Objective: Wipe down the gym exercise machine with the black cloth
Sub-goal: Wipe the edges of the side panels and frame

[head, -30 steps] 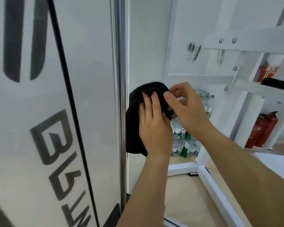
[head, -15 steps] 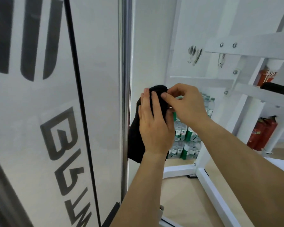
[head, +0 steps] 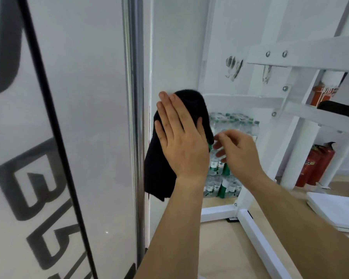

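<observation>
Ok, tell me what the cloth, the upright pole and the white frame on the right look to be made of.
Cloth: soft black fabric, probably terry or microfibre; matt, fuzzy edge, hangs in limp folds.
Pole: polished metal, likely chrome-plated steel; bright mirror-like streaks along it.
Frame: white-painted metal, apparently; smooth square beams joined with bolts.

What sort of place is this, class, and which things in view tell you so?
Probably a gym: a white bolted metal exercise frame, shrink-wrapped green-labelled water bottles, red fire extinguishers.
</observation>
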Tool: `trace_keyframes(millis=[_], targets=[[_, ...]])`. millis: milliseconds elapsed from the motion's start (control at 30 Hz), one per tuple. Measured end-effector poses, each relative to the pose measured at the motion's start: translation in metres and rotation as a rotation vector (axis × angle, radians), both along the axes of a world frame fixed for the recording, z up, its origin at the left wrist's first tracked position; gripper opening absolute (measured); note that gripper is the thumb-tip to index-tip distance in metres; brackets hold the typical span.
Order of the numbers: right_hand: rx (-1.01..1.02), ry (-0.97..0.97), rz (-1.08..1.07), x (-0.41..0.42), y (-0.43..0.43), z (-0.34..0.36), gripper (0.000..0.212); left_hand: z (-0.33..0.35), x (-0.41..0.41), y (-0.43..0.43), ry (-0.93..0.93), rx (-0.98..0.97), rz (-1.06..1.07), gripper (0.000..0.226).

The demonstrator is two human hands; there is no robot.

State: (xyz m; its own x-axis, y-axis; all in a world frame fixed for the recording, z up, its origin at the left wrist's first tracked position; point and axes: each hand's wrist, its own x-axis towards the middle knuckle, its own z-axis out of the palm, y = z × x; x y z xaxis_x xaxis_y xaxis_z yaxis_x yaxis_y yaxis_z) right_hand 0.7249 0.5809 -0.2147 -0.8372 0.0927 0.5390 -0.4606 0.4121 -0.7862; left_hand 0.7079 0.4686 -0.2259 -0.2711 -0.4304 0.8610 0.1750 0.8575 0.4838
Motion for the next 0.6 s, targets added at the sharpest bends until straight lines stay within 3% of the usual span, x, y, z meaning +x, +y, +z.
trace_keyframes(millis=[167,400,600], targets=[[0.081,-0.083,0.015,0.002,0.0,-0.045,0.025,-0.08,0.007,0.002,-0.098,-0.058,0.06,0.067],[0.082,-0.102,-0.005,0.002,0.006,-0.062,0.024,-0.015,0.001,0.002,0.001,-0.015,0.001,0.061],[0.043,-0.164,-0.031,0.005,0.011,-0.089,0.025,-0.056,0.001,0.003,0.027,-0.069,0.011,0.059]])
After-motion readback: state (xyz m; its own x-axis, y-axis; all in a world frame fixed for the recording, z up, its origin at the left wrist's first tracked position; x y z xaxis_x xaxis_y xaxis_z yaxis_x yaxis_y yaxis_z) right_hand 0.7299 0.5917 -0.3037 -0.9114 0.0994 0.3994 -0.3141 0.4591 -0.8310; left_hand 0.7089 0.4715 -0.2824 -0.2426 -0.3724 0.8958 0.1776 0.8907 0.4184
